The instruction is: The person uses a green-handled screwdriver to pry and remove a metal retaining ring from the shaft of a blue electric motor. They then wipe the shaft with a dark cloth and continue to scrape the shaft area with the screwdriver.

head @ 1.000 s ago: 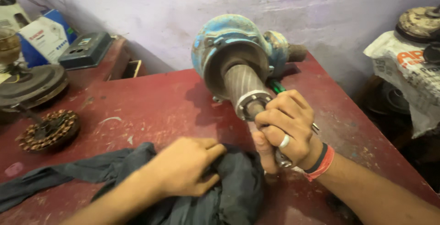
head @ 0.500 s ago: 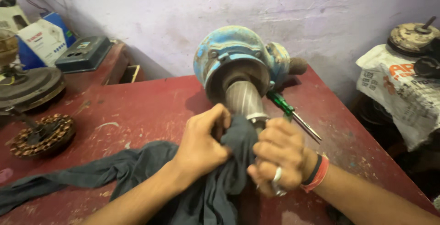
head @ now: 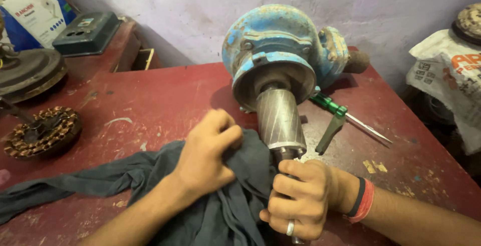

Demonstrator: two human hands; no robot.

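Observation:
A blue motor housing [head: 280, 40] lies on the red table [head: 165, 95], its grey rotor [head: 280, 118] sticking out towards me. My right hand [head: 300, 198], with a ring and a red wristband, is closed around the rotor's shaft end below the rotor. My left hand [head: 208, 153] grips a bunch of dark grey cloth [head: 150, 186] and presses it against the rotor's left side. The cloth trails off left across the table.
A green-handled screwdriver [head: 345, 115] lies right of the rotor. At the left sit a copper-wound stator [head: 42, 130], a round dark metal cover [head: 27, 75], a dark green box [head: 87, 33] and a white and blue carton [head: 32, 13]. Newspaper-covered items [head: 448, 70] stand at the right.
My left hand lifted the cloth from the table up against the rotor. My right hand slid from the rotor's collar down to the shaft end. The camera moved closer.

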